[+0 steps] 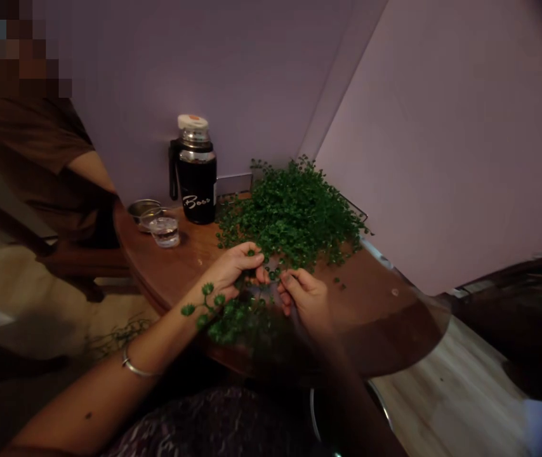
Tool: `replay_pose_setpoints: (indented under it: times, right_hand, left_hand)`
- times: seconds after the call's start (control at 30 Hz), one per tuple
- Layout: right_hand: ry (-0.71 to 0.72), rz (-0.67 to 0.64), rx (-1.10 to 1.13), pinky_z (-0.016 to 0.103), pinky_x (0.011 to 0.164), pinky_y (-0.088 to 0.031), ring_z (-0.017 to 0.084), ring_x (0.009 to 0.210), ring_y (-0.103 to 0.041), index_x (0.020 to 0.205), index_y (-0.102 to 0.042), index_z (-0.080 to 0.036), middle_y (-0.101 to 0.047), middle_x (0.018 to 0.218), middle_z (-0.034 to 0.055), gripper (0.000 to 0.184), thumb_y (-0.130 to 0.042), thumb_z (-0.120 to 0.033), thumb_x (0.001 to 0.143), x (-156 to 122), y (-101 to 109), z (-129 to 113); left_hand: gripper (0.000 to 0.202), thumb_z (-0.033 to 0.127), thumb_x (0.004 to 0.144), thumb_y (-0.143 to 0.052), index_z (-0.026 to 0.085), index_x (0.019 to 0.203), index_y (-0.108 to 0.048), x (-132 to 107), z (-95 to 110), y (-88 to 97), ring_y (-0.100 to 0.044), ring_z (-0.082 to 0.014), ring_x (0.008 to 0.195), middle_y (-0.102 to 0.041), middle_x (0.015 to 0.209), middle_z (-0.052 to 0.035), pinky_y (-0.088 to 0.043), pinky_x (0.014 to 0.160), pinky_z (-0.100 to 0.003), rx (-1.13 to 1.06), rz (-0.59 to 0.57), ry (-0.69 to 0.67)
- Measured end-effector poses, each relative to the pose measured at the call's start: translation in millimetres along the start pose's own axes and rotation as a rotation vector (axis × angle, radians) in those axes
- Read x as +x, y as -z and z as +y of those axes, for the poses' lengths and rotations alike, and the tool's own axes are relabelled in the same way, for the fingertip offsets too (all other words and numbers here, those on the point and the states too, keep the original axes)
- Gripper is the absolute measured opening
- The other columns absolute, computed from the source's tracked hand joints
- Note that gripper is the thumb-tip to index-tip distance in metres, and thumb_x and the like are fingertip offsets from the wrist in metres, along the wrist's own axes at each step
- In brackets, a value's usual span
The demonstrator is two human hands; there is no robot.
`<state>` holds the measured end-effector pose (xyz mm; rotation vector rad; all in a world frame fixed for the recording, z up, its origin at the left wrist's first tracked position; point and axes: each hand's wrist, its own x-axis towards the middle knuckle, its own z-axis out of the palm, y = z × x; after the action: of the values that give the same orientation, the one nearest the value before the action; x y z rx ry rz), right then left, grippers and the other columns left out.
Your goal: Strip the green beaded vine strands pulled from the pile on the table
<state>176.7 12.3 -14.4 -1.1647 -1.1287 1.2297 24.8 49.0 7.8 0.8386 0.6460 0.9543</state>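
A dense heap of green vines (292,212), thin stems crowded with tiny round leaves, lies piled toward the back corner of the surface (176,273). A smaller clump (233,320) of the same vine hangs at its near edge, gathered between the left hand (237,270) and right hand (306,298), one sprig curving over the left forearm (176,330).
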Motion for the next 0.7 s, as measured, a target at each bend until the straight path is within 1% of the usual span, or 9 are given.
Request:
replay_pose_setpoints:
  times: [0.17,0.23,0.3,0.37,0.43,0.47,0.53,0.63,0.7]
  right_hand:
    - [0.015,-0.01,-0.057,0.016,0.03,-0.029,0.003,0.034,-0.038,0.073,-0.056,-0.015,-0.049,0.054,-0.0054,0.022,-0.06,-0.037,0.073,-5,-3,9]
    - [0.029,0.054,-0.05,0.016,0.03,-0.029,0.003,0.033,-0.038,0.071,-0.055,-0.015,-0.049,0.053,-0.0059,0.022,-0.061,-0.036,0.072,-7,-5,9]
    - [0.046,0.132,-0.034,0.017,0.031,-0.03,0.003,0.033,-0.038,0.071,-0.053,-0.015,-0.049,0.053,-0.0061,0.022,-0.061,-0.036,0.072,-9,-5,9]
    - [0.045,0.184,-0.037,0.017,0.032,-0.03,0.004,0.033,-0.039,0.068,-0.051,-0.016,-0.047,0.05,-0.0067,0.022,-0.06,-0.036,0.073,-10,-5,8]
    - [0.037,0.208,-0.059,0.017,0.033,-0.03,0.004,0.033,-0.038,0.065,-0.049,-0.016,-0.044,0.046,-0.0076,0.024,-0.059,-0.036,0.073,-12,-6,7]
    - [0.037,0.207,-0.067,0.017,0.033,-0.03,0.004,0.033,-0.038,0.064,-0.048,-0.016,-0.043,0.045,-0.0077,0.024,-0.059,-0.036,0.073,-13,-6,6]
    - [0.041,0.192,-0.075,0.017,0.034,-0.03,0.004,0.034,-0.038,0.064,-0.048,-0.016,-0.045,0.047,-0.0071,0.025,-0.058,-0.037,0.074,-15,-10,5]
    - [0.044,0.173,-0.074,0.017,0.035,-0.032,0.005,0.036,-0.04,0.063,-0.047,-0.016,-0.045,0.047,-0.0069,0.025,-0.057,-0.036,0.075,-19,-15,4]
    - [0.037,0.179,-0.053,0.017,0.035,-0.032,0.005,0.036,-0.041,0.061,-0.046,-0.017,-0.043,0.044,-0.0074,0.027,-0.057,-0.036,0.076,-21,-17,6]
  left_hand:
    - [0.023,0.027,0.068,-0.064,0.017,0.069,-0.042,-2,-10,6.6,-0.057,-0.0143,0.048,-0.053,0.047,0.0022,-0.039,0.037,-0.017,-0.03,0.033,0.038]
    - [0.022,0.029,0.068,-0.063,0.017,0.072,-0.044,-3,-15,10.0,-0.057,-0.0138,0.047,-0.056,0.053,0.0007,-0.044,0.042,-0.021,-0.013,0.103,0.05]
    - [0.021,0.027,0.068,-0.062,0.015,0.078,-0.047,-7,-14,10.7,-0.058,-0.013,0.052,-0.059,0.063,-0.001,-0.047,0.048,-0.023,0.058,0.217,-0.007]
    - [0.023,0.022,0.067,-0.063,0.016,0.085,-0.049,-17,-5,5.6,-0.059,-0.0121,0.063,-0.059,0.072,-0.0006,-0.048,0.058,-0.023,0.209,0.384,-0.225]
    - [0.027,0.016,0.066,-0.063,0.017,0.09,-0.051,-31,9,-6.2,-0.058,-0.0121,0.078,-0.058,0.083,-0.0003,-0.047,0.07,-0.022,0.438,0.541,-0.533]
    - [0.026,0.014,0.067,-0.062,0.018,0.092,-0.053,-39,15,-13.8,-0.056,-0.0132,0.087,-0.058,0.09,-0.0015,-0.045,0.078,-0.024,0.557,0.565,-0.638]
    - [0.022,0.012,0.071,-0.057,0.017,0.092,-0.055,-50,20,-29.4,-0.056,-0.0143,0.09,-0.059,0.093,-0.003,-0.043,0.082,-0.026,0.691,0.479,-0.682]
    - [0.02,0.013,0.074,-0.054,0.017,0.093,-0.051,-49,7,-40.8,-0.057,-0.0148,0.087,-0.059,0.093,-0.0037,-0.044,0.078,-0.027,0.664,0.221,-0.494]
    - [0.025,0.014,0.07,-0.059,0.018,0.091,-0.047,-39,-12,-36.0,-0.057,-0.0144,0.084,-0.059,0.089,-0.0021,-0.045,0.074,-0.025,0.582,0.137,-0.364]
